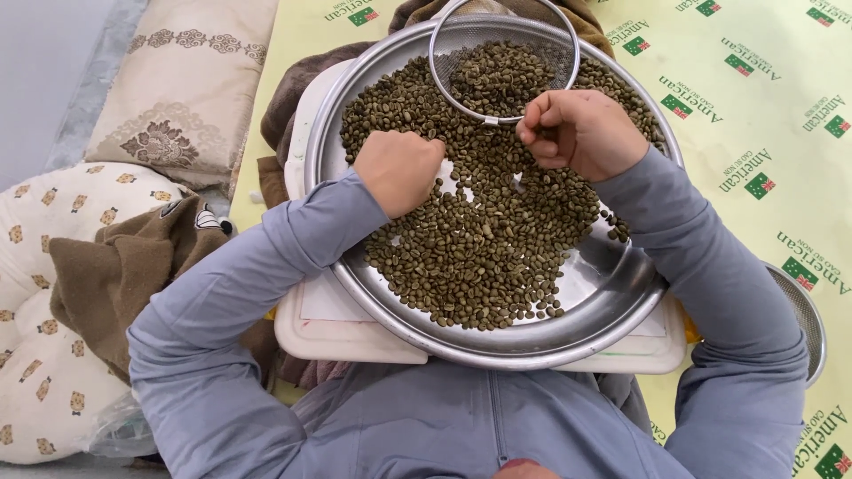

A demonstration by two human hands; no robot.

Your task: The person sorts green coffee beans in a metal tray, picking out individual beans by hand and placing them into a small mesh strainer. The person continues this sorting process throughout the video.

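Yellow printed floor matting lies under a white lap tray [355, 341] bearing a wide round steel pan [612, 297] of greenish raw coffee beans [484, 253]. Left hand [399, 168], fingers curled together, rests on beans near the pan's left rim; right hand [581, 131] pinches closed at the far side, by a round wire-mesh sieve [504, 66]. Best spread beans thin and pick singly.

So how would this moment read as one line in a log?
left hand: fist resting on green coffee beans | right hand: fingers curled over beans | round steel tray on lap | wire sieve holds beans
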